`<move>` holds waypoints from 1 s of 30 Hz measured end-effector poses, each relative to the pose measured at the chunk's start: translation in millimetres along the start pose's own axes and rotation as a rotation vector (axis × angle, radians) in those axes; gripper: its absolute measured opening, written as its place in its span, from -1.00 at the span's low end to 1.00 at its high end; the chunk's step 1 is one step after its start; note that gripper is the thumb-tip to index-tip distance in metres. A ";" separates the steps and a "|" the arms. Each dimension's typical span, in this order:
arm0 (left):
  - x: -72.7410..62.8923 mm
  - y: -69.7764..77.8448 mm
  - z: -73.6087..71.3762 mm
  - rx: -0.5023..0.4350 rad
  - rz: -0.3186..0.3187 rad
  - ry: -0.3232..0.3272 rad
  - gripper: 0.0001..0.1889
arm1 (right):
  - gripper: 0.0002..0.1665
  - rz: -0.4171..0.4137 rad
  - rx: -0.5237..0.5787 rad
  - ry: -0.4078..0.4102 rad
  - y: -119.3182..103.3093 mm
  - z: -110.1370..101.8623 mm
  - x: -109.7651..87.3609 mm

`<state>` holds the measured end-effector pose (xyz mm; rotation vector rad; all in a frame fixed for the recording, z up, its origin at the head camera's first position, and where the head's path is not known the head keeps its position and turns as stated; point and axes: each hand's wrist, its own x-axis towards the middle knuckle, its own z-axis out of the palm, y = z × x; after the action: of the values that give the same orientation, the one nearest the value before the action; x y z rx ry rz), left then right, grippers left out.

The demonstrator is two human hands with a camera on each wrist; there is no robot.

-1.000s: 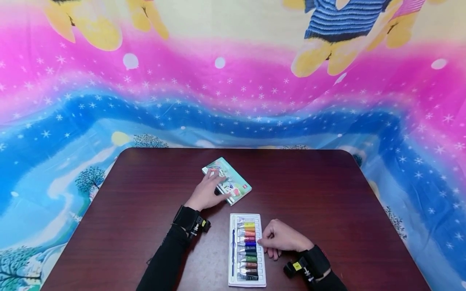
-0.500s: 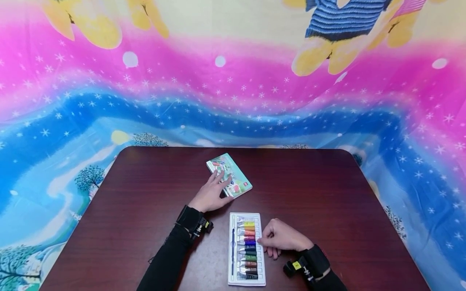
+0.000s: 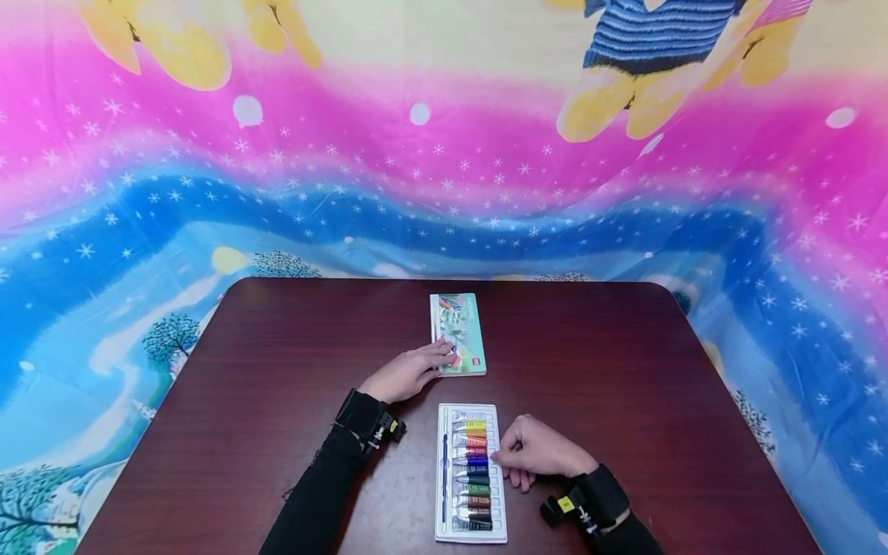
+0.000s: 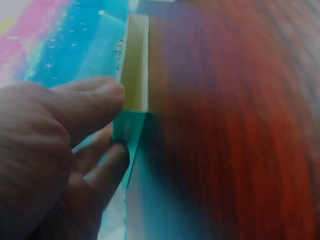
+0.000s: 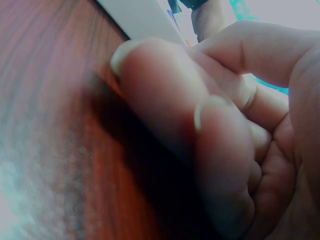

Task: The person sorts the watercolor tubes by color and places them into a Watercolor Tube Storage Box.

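Observation:
A white tray [image 3: 501,532] of several paint tubes [image 3: 475,489], with a slim dark blue brush [image 3: 445,470] along its left side, lies near the table's front. My right hand [image 3: 544,447] pinches its right edge between thumb and forefinger, the other fingers curled under. Farther back lies a flat mint-green printed carton [image 3: 474,327], lengthwise away from me. My left hand [image 3: 402,374] holds its near left corner. In the left wrist view the thumb is at the near end of the carton [image 4: 135,75], the fingers at its side; that end is open and looks hollow.
Both things lie on a dark red-brown wooden table [image 3: 312,331] with rounded back corners. Behind and beside it hangs a bright printed cloth [image 3: 388,208]. Each wrist wears a black strap [image 3: 361,414] with a small camera.
Under my left hand the carton has turned clockwise from slanting to straight and shifted to the right. My left fingers have moved down to its near corner. My right hand keeps its place.

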<state>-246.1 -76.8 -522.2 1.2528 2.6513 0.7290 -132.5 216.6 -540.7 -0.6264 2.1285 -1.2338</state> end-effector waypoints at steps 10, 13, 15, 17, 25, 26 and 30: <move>0.7 -2.5 1.9 -0.073 0.081 0.019 -0.50 | -0.53 -0.001 0.004 0.005 -0.5 0.3 -1.3; 0.9 -2.2 2.6 -0.076 0.068 0.011 -0.50 | -0.52 0.002 0.001 0.013 -1.8 0.7 -1.4; 1.2 -2.4 3.4 -0.073 0.047 -0.001 -0.50 | -0.51 0.006 -0.012 0.027 -3.1 1.6 -1.2; 1.1 -3.0 4.2 -0.068 0.030 -0.012 -0.50 | -0.51 0.018 -0.032 0.047 -4.4 3.1 -0.6; -0.5 -3.8 4.3 -0.103 0.019 -0.024 -0.50 | -0.63 0.129 -0.043 0.177 -11.3 9.9 0.5; -0.4 -3.8 4.3 -0.104 0.017 -0.026 -0.50 | -0.68 0.139 -0.034 0.193 -12.2 10.3 0.7; -0.2 -3.5 4.0 -0.096 0.005 -0.031 -0.50 | -0.84 0.164 -0.015 0.258 -14.7 11.3 2.0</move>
<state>-247.2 -77.3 -527.4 1.2357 2.5571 0.8199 -124.6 201.7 -532.6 -0.3035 2.3481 -1.2639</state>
